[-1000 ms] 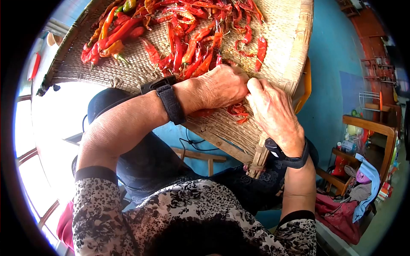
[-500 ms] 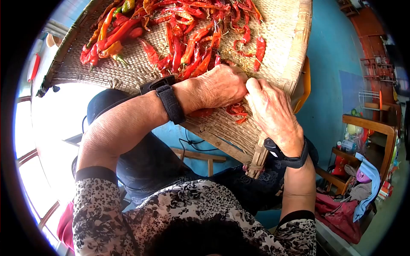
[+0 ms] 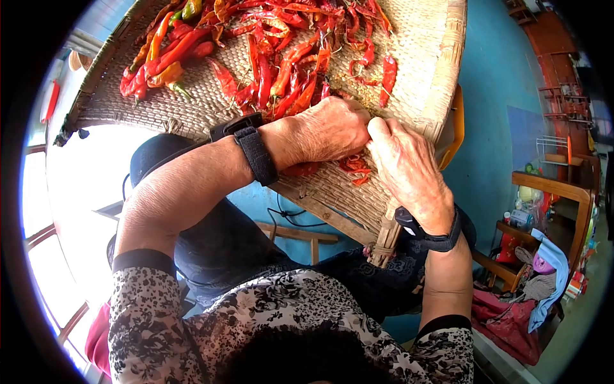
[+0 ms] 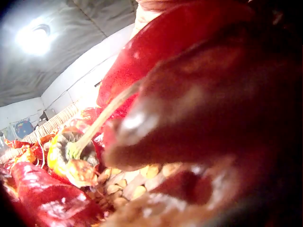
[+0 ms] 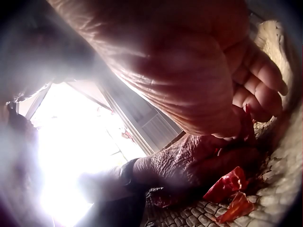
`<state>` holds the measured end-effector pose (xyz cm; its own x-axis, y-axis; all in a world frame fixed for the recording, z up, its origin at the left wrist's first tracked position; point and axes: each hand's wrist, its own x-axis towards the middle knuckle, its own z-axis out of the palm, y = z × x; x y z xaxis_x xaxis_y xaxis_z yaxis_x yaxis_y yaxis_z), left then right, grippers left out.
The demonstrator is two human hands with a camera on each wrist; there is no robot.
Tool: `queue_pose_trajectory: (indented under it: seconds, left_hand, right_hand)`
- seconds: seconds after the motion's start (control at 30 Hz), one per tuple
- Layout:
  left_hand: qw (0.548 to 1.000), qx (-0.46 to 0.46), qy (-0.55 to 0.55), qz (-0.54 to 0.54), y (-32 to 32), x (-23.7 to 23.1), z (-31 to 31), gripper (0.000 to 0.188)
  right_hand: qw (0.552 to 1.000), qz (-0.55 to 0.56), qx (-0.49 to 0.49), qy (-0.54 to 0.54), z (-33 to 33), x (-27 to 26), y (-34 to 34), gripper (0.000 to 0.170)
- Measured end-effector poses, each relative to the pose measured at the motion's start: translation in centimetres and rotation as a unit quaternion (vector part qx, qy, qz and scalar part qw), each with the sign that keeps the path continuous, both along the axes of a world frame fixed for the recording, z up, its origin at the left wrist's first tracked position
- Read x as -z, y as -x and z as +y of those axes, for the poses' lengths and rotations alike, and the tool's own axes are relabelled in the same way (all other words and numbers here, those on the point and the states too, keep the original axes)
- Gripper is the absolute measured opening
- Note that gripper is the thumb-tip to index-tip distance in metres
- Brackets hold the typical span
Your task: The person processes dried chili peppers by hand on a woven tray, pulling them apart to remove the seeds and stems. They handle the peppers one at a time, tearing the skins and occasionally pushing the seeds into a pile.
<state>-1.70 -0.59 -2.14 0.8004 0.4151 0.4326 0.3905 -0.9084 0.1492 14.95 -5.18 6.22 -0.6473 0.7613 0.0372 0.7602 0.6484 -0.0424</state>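
Observation:
Over the near corner of a woven tray (image 3: 422, 51), my two hands meet fingertip to fingertip. A piece of red chili pepper (image 5: 248, 124) shows between them in the right wrist view. My left hand (image 3: 332, 130) grips it from the left, knuckles up, its fingertips hidden. From the right, my right hand (image 3: 409, 169) pinches it with thumb and curled fingers. Torn red chili skins (image 5: 227, 184) lie on the weave below the hands. Close to the left wrist camera are blurred red chilies, a stemmed chili (image 4: 71, 158) and several pale seeds (image 4: 137, 191).
Beyond the hands is a heap of red chilies (image 3: 288, 64), with a smaller group of plump chilies (image 3: 173, 54) to its left. Wooden bars (image 3: 320, 211) run under the tray. A wooden chair (image 3: 553, 189) with clothes stands at the right.

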Motion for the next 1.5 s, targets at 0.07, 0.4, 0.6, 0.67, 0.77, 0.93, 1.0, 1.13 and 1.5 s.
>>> queue_pose_trajectory:
  seconds: [0.07, 0.4, 0.6, 0.67, 0.77, 0.93, 1.0, 1.13, 1.5]
  left_hand:
    - [1.0, -0.001, -0.002, -0.001, -0.03, 0.05, 0.0, 0.015]
    - [1.0, 0.001, 0.004, -0.002, -0.05, -0.12, 0.03, 0.015]
    - [1.0, -0.001, -0.001, 0.007, -0.11, 0.07, 0.08, 0.016]
    - [1.0, -0.001, -0.003, 0.011, -0.14, 0.08, 0.09, 0.016]
    - [1.0, -0.001, -0.005, 0.001, -0.18, 0.13, 0.11, 0.016]
    - [1.0, -0.011, -0.021, -0.006, -0.41, 0.47, 0.1, 0.016]
    - [1.0, -0.014, -0.016, -0.004, -0.38, 0.25, 0.11, 0.016]
    - [1.0, -0.011, -0.01, -0.011, -0.42, 0.45, 0.18, 0.016]
    - [1.0, -0.004, 0.007, -0.023, -0.47, 0.61, 0.36, 0.017]
  right_hand:
    - [1.0, 0.0, -0.002, -0.005, 0.02, 0.06, -0.02, 0.021]
    - [1.0, 0.005, 0.004, 0.005, 0.02, 0.05, -0.04, 0.019]
    - [1.0, 0.0, 0.009, 0.01, 0.05, 0.04, -0.01, 0.02]
    - [1.0, -0.003, 0.013, 0.014, 0.05, 0.05, -0.01, 0.021]
    - [1.0, -0.003, 0.011, 0.015, 0.05, 0.01, -0.06, 0.022]
    - [1.0, 0.001, 0.0, 0.005, 0.05, 0.05, -0.08, 0.022]
    - [1.0, 0.0, 0.002, 0.008, 0.19, 0.02, -0.1, 0.021]
    - [1.0, -0.006, 0.015, 0.015, 0.11, -0.14, 0.02, 0.018]
    - [1.0, -0.003, 0.009, 0.013, 0.25, -0.02, -0.01, 0.017]
